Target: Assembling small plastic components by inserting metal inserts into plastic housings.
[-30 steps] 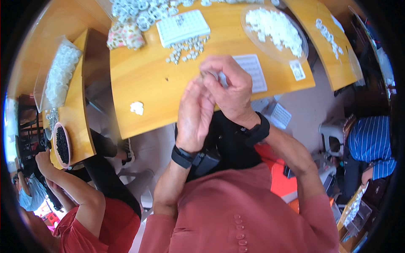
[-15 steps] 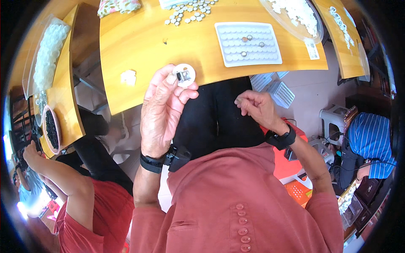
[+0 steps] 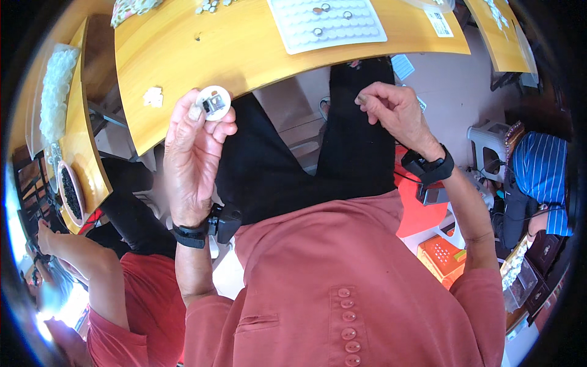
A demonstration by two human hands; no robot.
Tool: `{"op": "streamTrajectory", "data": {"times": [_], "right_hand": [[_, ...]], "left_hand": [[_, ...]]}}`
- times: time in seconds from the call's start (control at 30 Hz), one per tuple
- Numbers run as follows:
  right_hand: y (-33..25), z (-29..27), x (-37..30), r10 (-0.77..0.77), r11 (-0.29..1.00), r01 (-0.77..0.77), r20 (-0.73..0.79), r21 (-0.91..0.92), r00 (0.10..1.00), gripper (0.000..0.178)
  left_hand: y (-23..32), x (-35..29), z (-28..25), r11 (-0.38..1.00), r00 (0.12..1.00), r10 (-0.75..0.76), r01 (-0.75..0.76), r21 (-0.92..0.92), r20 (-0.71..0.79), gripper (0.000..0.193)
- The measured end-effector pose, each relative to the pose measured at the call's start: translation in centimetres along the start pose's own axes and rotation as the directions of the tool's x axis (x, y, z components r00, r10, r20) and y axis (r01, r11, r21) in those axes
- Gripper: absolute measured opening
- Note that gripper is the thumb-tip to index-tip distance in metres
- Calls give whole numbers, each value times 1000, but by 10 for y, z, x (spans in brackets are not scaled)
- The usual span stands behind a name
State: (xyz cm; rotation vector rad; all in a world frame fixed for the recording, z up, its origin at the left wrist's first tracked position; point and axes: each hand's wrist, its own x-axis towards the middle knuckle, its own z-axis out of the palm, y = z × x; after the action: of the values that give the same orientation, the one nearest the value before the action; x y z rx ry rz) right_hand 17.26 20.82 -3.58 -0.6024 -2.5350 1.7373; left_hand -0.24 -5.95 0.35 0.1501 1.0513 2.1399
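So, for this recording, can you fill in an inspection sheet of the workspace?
Surface: yellow wooden table, bearing a white tray with a few small round pieces on it.
Job's things: round white disc with dark and metallic parts on its face.
Clutter: small white pieces at the table's left.
Hands: left hand pinches the disc; right hand is apart from it, fingers curled, contents unclear.
Cables: thin dark cable below the right wristband.
Surroundings: person in red, left; person in blue stripes and orange basket, right.
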Motion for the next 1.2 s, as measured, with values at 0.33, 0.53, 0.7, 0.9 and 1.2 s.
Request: {"op": "streamTrajectory", "data": {"times": [0.33, 0.53, 0.7, 0.9, 1.2], "right_hand": [[11, -7, -1, -36, 995, 39, 35, -94, 999, 17], [23, -8, 6, -45, 991, 60, 125, -121, 991, 17], [24, -10, 6, -101, 983, 126, 174, -134, 980, 15], [19, -10, 0, -110, 978, 139, 184, -153, 977, 14], [13, -1, 3, -63, 983, 109, 285, -148, 956, 10]], "left_hand": [[-2, -13, 7, 992, 999, -45, 48, 115, -24, 30], [-1, -14, 7, 988, 995, -55, 67, 139, -84, 31], [1, -20, 18, 980, 996, -44, 59, 191, -82, 30], [4, -24, 20, 982, 999, -41, 42, 186, -14, 28], [12, -41, 15, 989, 999, -29, 27, 143, 13, 32]]}}
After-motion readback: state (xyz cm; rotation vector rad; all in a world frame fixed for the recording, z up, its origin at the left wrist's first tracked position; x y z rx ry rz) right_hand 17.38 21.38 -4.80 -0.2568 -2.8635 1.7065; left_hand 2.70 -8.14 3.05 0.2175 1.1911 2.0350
